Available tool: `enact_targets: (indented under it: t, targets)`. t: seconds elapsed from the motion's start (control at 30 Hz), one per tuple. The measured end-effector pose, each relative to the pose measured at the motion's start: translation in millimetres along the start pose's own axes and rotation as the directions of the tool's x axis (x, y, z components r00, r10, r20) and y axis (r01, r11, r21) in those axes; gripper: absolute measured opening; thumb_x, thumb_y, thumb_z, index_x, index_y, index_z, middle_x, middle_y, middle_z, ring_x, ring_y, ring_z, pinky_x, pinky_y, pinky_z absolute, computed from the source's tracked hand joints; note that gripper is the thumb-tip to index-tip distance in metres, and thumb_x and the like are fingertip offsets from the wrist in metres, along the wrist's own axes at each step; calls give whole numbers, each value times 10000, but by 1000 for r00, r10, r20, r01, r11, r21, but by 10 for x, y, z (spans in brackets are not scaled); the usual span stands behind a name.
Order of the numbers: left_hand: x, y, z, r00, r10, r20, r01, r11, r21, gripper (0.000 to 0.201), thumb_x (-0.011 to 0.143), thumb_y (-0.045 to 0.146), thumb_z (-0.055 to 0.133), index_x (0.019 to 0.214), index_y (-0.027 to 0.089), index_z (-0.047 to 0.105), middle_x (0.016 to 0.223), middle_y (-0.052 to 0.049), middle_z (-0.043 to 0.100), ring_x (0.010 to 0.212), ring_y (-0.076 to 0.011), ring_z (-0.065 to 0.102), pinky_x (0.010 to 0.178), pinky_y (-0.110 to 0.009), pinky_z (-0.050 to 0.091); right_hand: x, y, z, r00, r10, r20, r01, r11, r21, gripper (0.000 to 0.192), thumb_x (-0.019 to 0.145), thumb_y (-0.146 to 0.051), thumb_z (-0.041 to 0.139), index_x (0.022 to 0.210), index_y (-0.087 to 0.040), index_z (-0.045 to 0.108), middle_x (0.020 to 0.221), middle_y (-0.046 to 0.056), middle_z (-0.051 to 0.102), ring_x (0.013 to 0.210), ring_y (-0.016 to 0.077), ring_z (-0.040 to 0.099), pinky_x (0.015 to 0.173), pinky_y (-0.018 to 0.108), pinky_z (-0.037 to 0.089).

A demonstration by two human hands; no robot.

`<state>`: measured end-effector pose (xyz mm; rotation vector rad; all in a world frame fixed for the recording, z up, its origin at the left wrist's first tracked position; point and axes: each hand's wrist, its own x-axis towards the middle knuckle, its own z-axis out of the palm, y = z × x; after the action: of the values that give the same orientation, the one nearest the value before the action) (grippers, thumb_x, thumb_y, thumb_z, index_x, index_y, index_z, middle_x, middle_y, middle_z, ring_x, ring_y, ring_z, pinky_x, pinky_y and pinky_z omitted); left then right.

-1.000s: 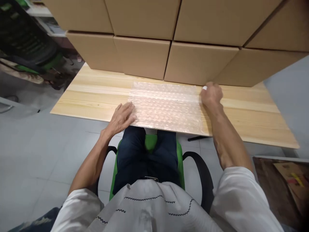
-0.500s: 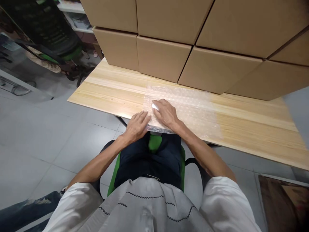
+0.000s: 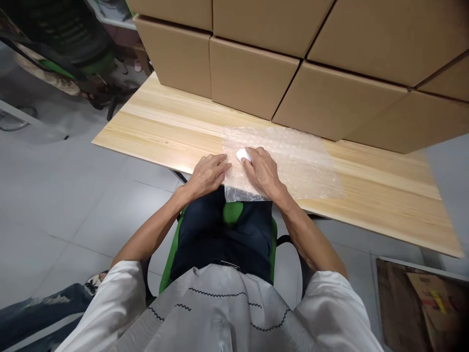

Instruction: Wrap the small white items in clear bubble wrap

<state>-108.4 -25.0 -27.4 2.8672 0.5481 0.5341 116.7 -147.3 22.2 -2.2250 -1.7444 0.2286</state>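
A sheet of clear bubble wrap (image 3: 293, 156) lies spread on the wooden table, its near left corner hanging over the front edge. My right hand (image 3: 262, 168) is closed round a small, smooth, white rounded object (image 3: 243, 155), perhaps a computer mouse, on the left part of the sheet. The palm hides most of this object. Beside it, my left hand (image 3: 209, 172) reaches the left edge of the wrap, fingers stretched out and a little apart. Its fingertips are at the edge; I cannot tell whether they touch the wrap.
Stacked cardboard boxes (image 3: 252, 76) form a wall along the back of the wooden table (image 3: 164, 132). A dark chair (image 3: 73, 39) stands at the far left. Another person's leg in jeans (image 3: 47, 308) shows at lower left. A brown box (image 3: 406, 293) is on the floor at right.
My left hand has lifted from lying flat and drawn its fingers in at the wrap's edge. More of the white object shows beside my right hand. The view has shifted slightly.
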Motion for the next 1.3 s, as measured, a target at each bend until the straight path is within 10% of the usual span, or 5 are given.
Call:
enact_targets:
  t: [0.37, 0.87, 1.07, 1.3]
  targets:
    - [242, -32, 198, 970, -115, -216, 113, 993, -19, 411, 1190, 292, 474, 1347, 253, 852, 994, -105, 742, 880, -280, 680, 825, -435, 539, 96, -35, -52, 992, 119, 42, -120, 992, 22, 440, 1245, -442, 415, 1402, -187, 738, 1332, 207, 867, 1181, 411, 807, 953, 477, 572]
    - [858, 353, 303, 980, 75, -184, -92, 992, -83, 405, 1249, 360, 376, 1190, 247, 760, 1118, -141, 763, 1079, -310, 703, 986, -484, 571, 64, 325, -120, 995, -12, 94, -9, 975, 221, 398, 1147, -267, 428, 1309, -240, 791, 1368, 117, 875, 1212, 322, 773, 1028, 404, 560]
    - [883, 383, 350, 988, 97, -122, -113, 984, -137, 464, 1229, 504, 483, 1512, 193, 680, 1275, -171, 787, 1200, -343, 722, 1077, -506, 582, 36, 565, -178, 996, -73, 60, 36, 880, 473, 471, 1138, -273, 416, 1463, -215, 752, 1505, 111, 819, 1329, 299, 753, 1171, 411, 564]
    - [955, 358, 354, 992, 124, -10, -124, 980, -157, 603, 1156, 539, 672, 1631, 169, 631, 1442, -205, 747, 1308, -378, 727, 1145, -516, 584, -257, 526, -459, 996, 56, -77, -24, 929, 369, 528, 1188, -357, 432, 1590, -206, 739, 1544, 139, 800, 1425, 361, 724, 1224, 489, 557]
